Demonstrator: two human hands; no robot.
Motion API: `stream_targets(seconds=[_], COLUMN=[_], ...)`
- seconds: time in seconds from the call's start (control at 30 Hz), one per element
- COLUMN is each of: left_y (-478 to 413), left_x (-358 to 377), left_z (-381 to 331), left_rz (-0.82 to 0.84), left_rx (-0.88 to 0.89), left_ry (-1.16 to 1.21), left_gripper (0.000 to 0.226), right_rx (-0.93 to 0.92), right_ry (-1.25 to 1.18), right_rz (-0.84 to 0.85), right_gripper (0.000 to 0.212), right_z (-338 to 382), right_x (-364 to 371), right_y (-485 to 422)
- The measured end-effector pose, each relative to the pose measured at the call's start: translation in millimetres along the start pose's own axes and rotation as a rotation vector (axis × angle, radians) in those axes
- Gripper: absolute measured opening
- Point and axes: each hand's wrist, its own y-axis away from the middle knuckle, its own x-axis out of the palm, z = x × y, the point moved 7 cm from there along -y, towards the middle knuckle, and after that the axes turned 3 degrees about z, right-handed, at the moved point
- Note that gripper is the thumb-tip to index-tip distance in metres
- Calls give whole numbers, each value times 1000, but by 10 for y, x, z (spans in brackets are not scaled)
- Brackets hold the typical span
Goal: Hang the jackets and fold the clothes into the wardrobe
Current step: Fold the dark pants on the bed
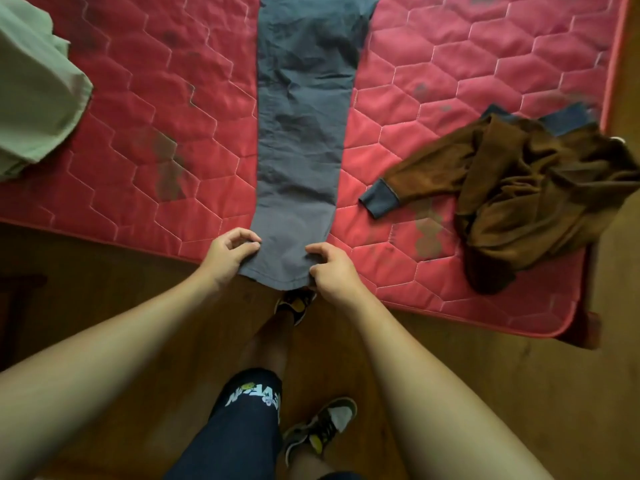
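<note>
Head view: long, creased slate-grey trousers of thin woven cloth lie flat in one narrow strip, running from 12 o'clock down to the middle of the picture. They rest on a red quilted mattress stitched in hexagons, and the hem end reaches just past the mattress's near edge. The left hand pinches the hem's left corner between thumb and curled fingers. The right hand grasps the right corner the same way, so both hands hold the cloth with the hem stretched between them.

At 3 o'clock a crumpled brown fleece jacket with grey-blue cuffs lies on the mattress, well apart from the trousers, one sleeve pointing toward them. At 10 o'clock a pale green cloth garment sits bunched near the mattress's left side. Brown wooden floor fills 6 o'clock, where the person's dark printed shorts and grey-and-yellow sneaker show.
</note>
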Motion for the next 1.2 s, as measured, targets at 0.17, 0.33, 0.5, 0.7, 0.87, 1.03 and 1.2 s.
stream_targets(seconds=[0.17, 0.33, 0.5, 0.7, 0.87, 1.03, 1.2], left_y=[-54, -78, -95, -114, -177, -428, -898], left_x=[75, 98, 118, 120, 17, -128, -201], left_z=[67, 124, 75, 88, -64, -462, -924], left_rz=[27, 51, 17, 112, 195, 124, 72], left_rx=[-43, -79, -101, -156, -122, -77, 56], left_ry=[-27, -14, 8, -13, -13, 196, 130], left_gripper=[14, 15, 17, 19, 18, 25, 16], right_rx=[55, 103, 136, 272, 342, 263, 93], right_ry=[27, 17, 10, 31, -102, -213, -217], right_rz=[6, 5, 35, 77, 82, 18, 2], right_gripper=[59, 51, 47, 38, 26, 31, 27], right_z=[-49, -220, -102, 91, 447, 860, 1340], right_x=[-85, -187, -232, -323, -447, -657, -848], right_y=[-149, -282, -213, -103, 1, -199, -677])
